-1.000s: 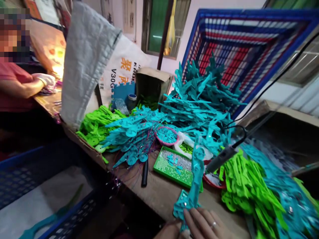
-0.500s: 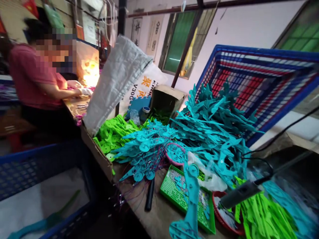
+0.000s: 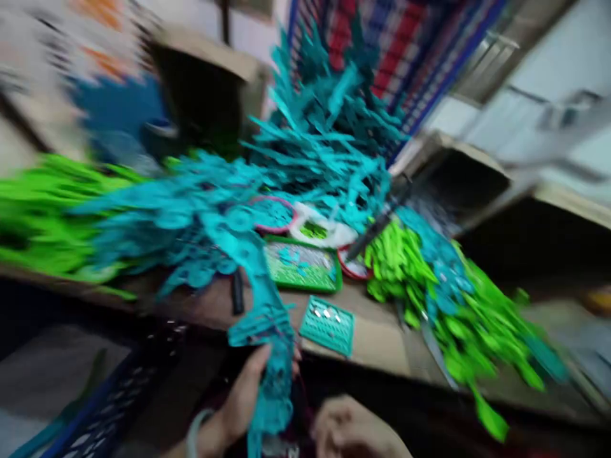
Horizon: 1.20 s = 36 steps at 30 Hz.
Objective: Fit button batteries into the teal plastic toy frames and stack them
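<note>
My left hand (image 3: 244,389), with a pale band at the wrist, is closed around a long turquoise plastic part (image 3: 277,362). The part stands up from the lower edge of the view, with a round end at the top. Low and to its right is my right hand (image 3: 356,427), apart from the part, its fingers curled together. Motion blurs that hand, and I cannot make out what its fingers hold. A small turquoise perforated tray (image 3: 327,326) with a few shiny pieces lies on the bench just beyond my hands.
Behind are a green tray (image 3: 303,283), a pink-rimmed bowl (image 3: 274,229) and a red bowl (image 3: 351,270) with a dark rod-shaped tool (image 3: 377,234). Turquoise parts (image 3: 315,159) and green parts (image 3: 42,216) are heaped around. A blue crate (image 3: 102,407) sits lower left.
The view has swung right and down. Both my hands have come into sight, the left one holding the turquoise part. The co-worker at the left is out of view.
</note>
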Motion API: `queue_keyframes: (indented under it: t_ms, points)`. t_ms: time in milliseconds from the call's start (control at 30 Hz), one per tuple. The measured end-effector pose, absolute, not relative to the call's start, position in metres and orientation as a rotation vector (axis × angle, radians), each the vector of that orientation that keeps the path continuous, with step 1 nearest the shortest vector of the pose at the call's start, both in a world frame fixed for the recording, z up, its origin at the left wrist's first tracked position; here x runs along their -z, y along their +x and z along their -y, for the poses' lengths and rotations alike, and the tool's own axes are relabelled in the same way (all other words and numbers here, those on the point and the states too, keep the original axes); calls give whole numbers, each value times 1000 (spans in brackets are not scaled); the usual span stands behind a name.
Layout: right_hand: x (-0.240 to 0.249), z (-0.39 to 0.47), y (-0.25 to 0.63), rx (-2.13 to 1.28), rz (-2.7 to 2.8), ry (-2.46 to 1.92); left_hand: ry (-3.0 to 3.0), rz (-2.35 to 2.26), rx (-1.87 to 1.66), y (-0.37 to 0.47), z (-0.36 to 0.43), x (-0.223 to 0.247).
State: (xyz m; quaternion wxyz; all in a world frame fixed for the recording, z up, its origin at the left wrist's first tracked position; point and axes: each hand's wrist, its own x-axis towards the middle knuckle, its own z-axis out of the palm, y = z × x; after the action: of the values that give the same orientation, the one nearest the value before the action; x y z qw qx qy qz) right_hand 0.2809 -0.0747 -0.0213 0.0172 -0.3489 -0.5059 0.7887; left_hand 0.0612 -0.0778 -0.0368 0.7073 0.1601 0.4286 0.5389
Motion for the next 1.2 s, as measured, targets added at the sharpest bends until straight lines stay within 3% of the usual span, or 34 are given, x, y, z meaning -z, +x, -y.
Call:
queue_keyframes:
  t_ms: [67, 133, 233, 367, 433, 733, 1067, 1200]
  points:
    - [48, 87, 286, -2570, 1179, -1084, 390, -1137, -1199, 52, 88, 35]
    - [61, 88, 290, -2437, 959, -1142, 436, -1277, -1207, 44, 89, 36]
    - [50, 68, 294, -1788, 1128, -1427, 403, -1329, -1212, 42, 83, 35]
    - [20, 12, 295, -766, 1854, -1635, 393, -1340, -1191, 55, 67, 29]
    - [15, -14, 294, -493, 2173, -1636, 398, -1307, -1186, 62, 59, 30]
    - [29, -54, 279, -412, 2691, -1391, 629, -1309, -1065, 70, 58, 60]
    - [22, -56, 274, -466, 2713, -1344, 468, -1180, -1009, 71, 53, 58]
    - [22, -58, 265, -427, 2864, -1365, 658, -1122, -944, 71, 52, 58]
